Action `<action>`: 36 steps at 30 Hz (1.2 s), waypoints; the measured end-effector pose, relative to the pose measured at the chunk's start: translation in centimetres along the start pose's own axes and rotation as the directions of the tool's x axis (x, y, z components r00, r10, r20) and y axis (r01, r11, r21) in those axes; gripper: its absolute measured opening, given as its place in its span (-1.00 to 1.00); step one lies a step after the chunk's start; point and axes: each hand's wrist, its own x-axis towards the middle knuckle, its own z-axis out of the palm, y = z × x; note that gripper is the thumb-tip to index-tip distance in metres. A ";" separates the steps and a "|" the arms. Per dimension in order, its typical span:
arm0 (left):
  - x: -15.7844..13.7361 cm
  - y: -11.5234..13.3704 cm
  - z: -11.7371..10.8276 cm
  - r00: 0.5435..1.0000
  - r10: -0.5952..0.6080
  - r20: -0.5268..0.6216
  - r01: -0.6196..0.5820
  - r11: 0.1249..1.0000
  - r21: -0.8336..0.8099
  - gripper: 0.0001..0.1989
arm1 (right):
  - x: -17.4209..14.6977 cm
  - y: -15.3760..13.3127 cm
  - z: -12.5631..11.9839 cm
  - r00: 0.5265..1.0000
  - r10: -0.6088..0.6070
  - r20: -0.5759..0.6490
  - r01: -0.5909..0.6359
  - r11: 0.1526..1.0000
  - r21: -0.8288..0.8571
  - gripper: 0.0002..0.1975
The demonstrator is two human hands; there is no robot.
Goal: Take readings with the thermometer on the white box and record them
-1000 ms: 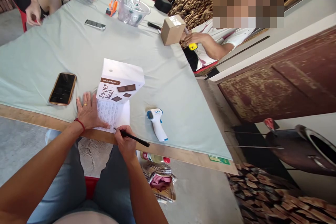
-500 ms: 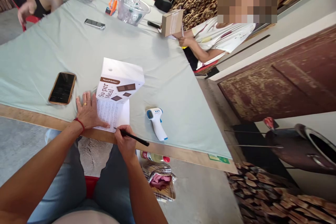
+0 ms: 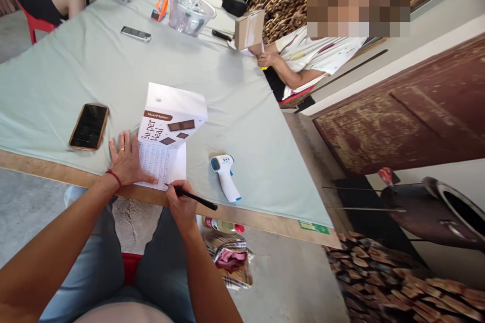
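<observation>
A sheet of paper [image 3: 175, 165] filled with rows of handwriting lies at the table's near edge. My left hand [image 3: 127, 161] rests flat on its left side, fingers spread, thumb across the lower part. Between the fingers of my right hand [image 3: 182, 203] is a black pen [image 3: 200, 199], its tip at the lower part of the page. Just behind the paper stands a white box [image 3: 174, 113] printed "NutriMotion Su-per Meal", covering the sheet's far end. To the right lies a white and blue infrared thermometer [image 3: 226, 177]; a smartphone [image 3: 89, 127] in a brown case lies left of my left hand.
On the cloth-covered table [image 3: 113, 68] farther off are another phone [image 3: 135, 34], an orange tool [image 3: 160, 9] and a clear basket [image 3: 195, 15] of bottles. A person at the right holds papers near a cardboard box [image 3: 249, 30]. Others sit at the far side.
My hands and the pen stay almost in place, the pen's back end a touch lower. At far left, a person's arm has swung across toward the small clear object on the table.
</observation>
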 end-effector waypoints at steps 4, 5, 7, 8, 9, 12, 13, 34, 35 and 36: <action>0.0 0.1 -0.2 1.000 0.000 0.007 0.000 1.000 -0.003 0.48 | -0.1 0.0 0.0 1.000 -0.011 -0.001 0.011 1.000 -0.002 -0.87; -0.1 0.1 -0.2 1.000 0.000 0.009 0.000 1.000 -0.004 0.48 | -0.1 -0.1 0.0 1.000 -0.008 -0.016 0.008 1.000 0.000 -0.87; -0.1 0.1 -0.2 1.000 -0.002 0.014 0.002 1.000 -0.006 0.48 | -0.2 -0.1 0.0 0.999 0.009 -0.041 -0.009 1.000 0.000 -0.87; -0.1 0.1 -0.2 1.000 -0.003 0.014 0.003 1.000 -0.007 0.48 | -0.2 -0.1 0.0 0.999 0.019 -0.043 -0.019 1.000 -0.003 -0.87; -0.1 0.1 -0.2 1.000 -0.003 0.012 0.003 1.000 -0.009 0.47 | -0.2 0.0 0.0 0.999 0.027 -0.038 -0.028 1.000 -0.006 -0.87; -0.1 0.1 -0.2 1.000 0.000 0.000 0.000 1.000 -0.009 0.44 | -0.2 0.1 0.0 0.999 0.042 -0.020 -0.042 0.999 -0.007 -0.87; -0.1 0.1 -0.2 1.000 0.000 -0.001 0.000 1.000 -0.008 0.44 | -0.2 0.1 -0.1 0.999 0.043 -0.012 -0.043 0.999 -0.006 -0.87; -0.2 0.1 -0.2 1.000 0.002 -0.004 -0.002 1.000 -0.021 0.45 | -0.3 0.0 0.0 0.998 0.056 -0.023 -0.056 0.998 -0.001 -0.87; -0.2 0.1 -0.2 1.000 0.000 -0.006 0.000 1.000 -0.021 0.45 | -0.3 0.1 0.0 0.998 0.058 -0.030 -0.058 0.998 0.001 -0.87; -0.2 0.1 -0.2 1.000 -0.001 -0.007 0.001 1.000 -0.021 0.44 | -0.4 0.1 -0.1 0.998 0.060 -0.035 -0.060 0.998 0.002 -0.87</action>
